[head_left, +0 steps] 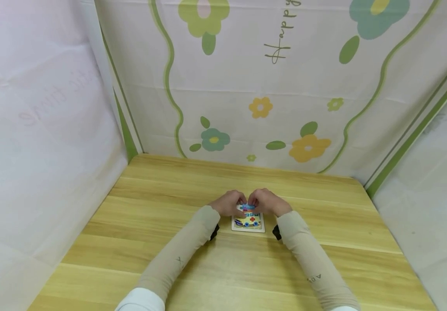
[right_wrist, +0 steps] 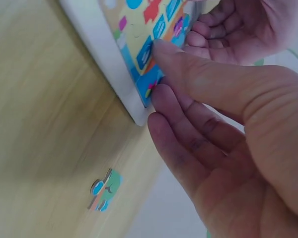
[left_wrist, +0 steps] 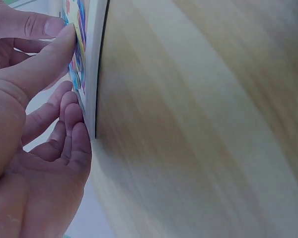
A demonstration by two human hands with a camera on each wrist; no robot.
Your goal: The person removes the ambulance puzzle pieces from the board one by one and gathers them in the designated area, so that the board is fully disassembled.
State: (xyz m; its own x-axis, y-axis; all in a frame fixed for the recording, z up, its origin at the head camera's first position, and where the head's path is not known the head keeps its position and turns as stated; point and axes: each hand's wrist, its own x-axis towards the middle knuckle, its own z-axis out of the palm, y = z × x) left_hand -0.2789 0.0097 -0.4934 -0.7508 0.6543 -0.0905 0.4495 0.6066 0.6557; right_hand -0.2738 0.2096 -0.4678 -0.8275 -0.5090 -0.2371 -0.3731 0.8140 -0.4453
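A small jigsaw puzzle [head_left: 248,228] with a pale frame and an ambulance picture lies on the wooden table between both hands. My left hand [head_left: 229,203] bends over its far left part. In the left wrist view the thumb rests on the picture and the curled fingers meet the frame's edge. At the far right part is my right hand [head_left: 266,202], its thumb [right_wrist: 169,54] on a blue window section and its fingers curled by the edge. Both hands grip the puzzle from its two sides. The fingers cover part of the far end, where blue pieces [head_left: 248,207] show.
A loose puzzle piece [right_wrist: 107,191], green, blue and orange, lies on the table beyond the right hand. The wooden table [head_left: 223,268] meets a flower-print cloth [head_left: 223,86] at the back. White cloth walls stand on both sides.
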